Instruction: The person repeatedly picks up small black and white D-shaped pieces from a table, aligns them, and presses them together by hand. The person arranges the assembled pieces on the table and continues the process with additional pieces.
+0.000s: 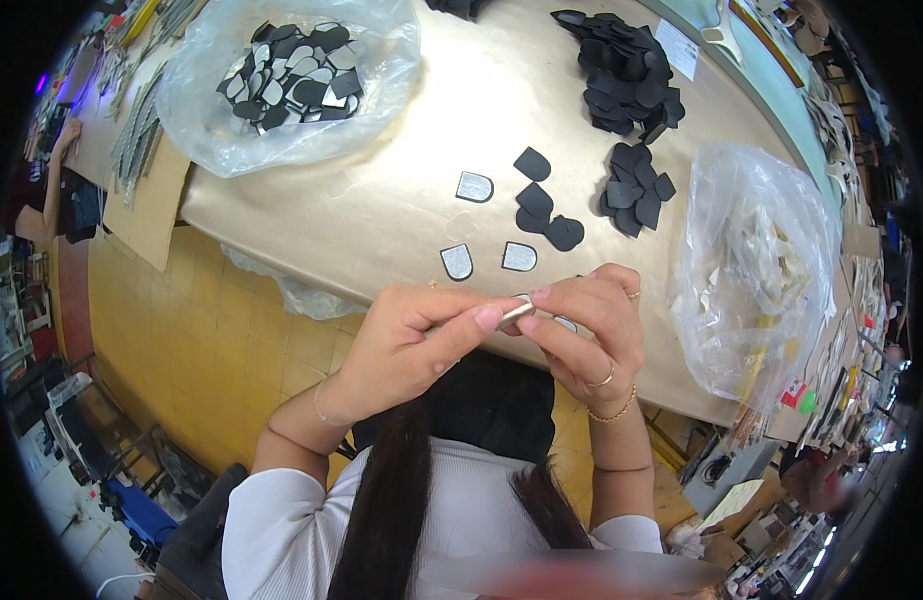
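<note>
Close to the table's near edge, my left hand (406, 340) and my right hand (596, 325) meet fingertip to fingertip. Both pinch a small pale piece (515, 314), seen nearly edge-on and partly covered by the fingers. Just beyond them lie flat, round-ended patches with grey faces and black rims: one patch (459, 262) on the left, another patch (519, 257) nearer the middle, and a third patch (474, 187) farther off. Several black patches (533, 200) overlap to the right of these. Another grey-faced patch shows in part under my right fingers.
A clear plastic bag (196, 130) at the far left holds many black and grey patches. A large black pile (631, 75) and a smaller pile (636, 190) lie to the right, beside another plastic bag (751, 270) with pale scraps. Another person's arm (56, 180) shows at far left.
</note>
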Motion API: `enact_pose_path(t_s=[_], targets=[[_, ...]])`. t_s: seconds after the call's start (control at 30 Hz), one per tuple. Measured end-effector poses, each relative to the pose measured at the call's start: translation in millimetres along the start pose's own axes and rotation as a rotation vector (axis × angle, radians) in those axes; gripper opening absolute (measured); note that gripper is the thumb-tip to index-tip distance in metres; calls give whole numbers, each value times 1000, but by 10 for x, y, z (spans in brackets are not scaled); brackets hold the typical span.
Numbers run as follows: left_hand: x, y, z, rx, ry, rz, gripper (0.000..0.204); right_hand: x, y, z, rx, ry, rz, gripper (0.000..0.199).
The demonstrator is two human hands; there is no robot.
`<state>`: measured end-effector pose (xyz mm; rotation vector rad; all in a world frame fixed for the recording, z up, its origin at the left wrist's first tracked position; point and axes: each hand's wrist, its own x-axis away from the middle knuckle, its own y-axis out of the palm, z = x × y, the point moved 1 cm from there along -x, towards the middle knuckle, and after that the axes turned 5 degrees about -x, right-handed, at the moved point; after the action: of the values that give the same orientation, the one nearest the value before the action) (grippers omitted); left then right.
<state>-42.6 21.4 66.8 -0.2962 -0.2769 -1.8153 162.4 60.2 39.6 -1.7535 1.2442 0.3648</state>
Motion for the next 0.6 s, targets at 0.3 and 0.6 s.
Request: enact_pose_path(t_s=[0.3, 0.6], targets=[[27, -13, 30, -183, 158, 23, 21, -17, -51, -34, -55, 33, -22, 24], [25, -13, 38, -194, 200, 32, 21, -19, -49, -49, -42, 53, -41, 28]])
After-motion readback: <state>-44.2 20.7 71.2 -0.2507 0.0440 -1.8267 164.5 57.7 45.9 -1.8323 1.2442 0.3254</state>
